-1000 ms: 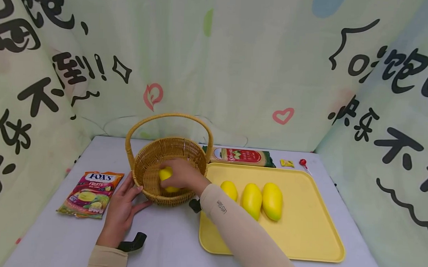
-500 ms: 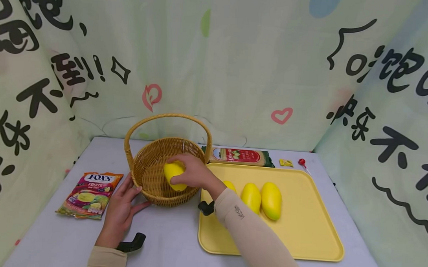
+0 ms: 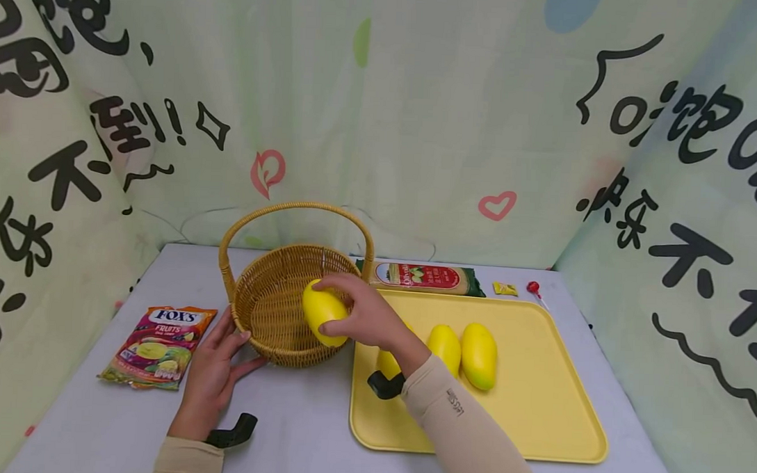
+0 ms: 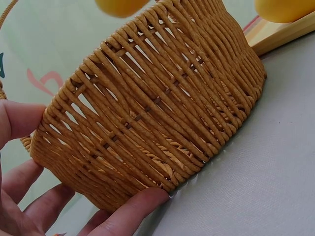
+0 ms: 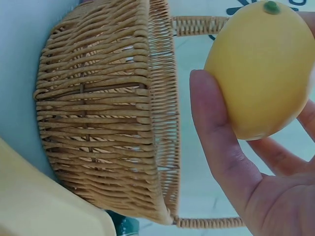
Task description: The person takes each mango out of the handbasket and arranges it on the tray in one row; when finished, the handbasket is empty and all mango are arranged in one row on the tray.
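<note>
My right hand (image 3: 372, 320) grips a yellow mango (image 3: 321, 311) over the right side of a wicker basket (image 3: 269, 316). In the right wrist view, the mango (image 5: 261, 73) has a small green stem spot and sits between thumb and fingers, higher than the basket rim (image 5: 162, 123). My left hand (image 3: 214, 370) rests against the basket's left side with fingers spread. In the left wrist view its thumb (image 4: 135, 209) touches the low edge of the woven wall (image 4: 147, 98). No other fruit shows inside the basket.
A yellow tray (image 3: 542, 395) on the right bears mangoes (image 3: 479, 357), one partly behind my right wrist. Left of the basket lies a FOX'S candy bag (image 3: 160, 347). Along the back are a long red-labelled package (image 3: 424, 277), a small yellow packet (image 3: 504, 289) and a red lollipop (image 3: 533, 288).
My right hand has lifted the mango from inside the basket and moved it right, up to the rim. My left hand has stayed against the basket.
</note>
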Tool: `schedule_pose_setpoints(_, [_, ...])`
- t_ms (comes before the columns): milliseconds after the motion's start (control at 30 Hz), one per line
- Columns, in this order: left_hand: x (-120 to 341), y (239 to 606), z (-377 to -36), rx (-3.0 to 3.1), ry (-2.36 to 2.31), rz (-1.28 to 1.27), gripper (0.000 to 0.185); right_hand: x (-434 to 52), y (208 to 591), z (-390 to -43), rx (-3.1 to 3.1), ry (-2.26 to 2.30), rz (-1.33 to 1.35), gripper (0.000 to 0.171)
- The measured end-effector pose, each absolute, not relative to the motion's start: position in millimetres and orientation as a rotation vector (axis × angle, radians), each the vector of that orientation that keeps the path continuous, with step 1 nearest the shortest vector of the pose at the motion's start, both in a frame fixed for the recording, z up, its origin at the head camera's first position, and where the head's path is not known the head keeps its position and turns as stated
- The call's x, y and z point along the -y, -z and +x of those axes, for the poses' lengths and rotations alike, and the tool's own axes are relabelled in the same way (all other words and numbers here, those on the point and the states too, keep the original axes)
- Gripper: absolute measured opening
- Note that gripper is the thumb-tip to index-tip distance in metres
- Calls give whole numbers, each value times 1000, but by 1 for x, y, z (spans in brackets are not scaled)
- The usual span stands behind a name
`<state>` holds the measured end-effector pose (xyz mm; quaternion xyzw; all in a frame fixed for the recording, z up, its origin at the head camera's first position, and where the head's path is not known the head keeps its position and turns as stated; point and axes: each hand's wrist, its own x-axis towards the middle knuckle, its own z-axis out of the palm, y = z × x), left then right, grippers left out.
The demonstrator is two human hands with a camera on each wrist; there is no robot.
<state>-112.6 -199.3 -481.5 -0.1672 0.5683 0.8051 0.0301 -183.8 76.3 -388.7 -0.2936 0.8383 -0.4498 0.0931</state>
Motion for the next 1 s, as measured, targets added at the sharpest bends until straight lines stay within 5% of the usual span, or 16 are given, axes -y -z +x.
schedule_pose_setpoints(1000, [200, 483, -112, -1719, -2504, -512, 69, -155, 400, -149, -2580, 1480, -651, 60])
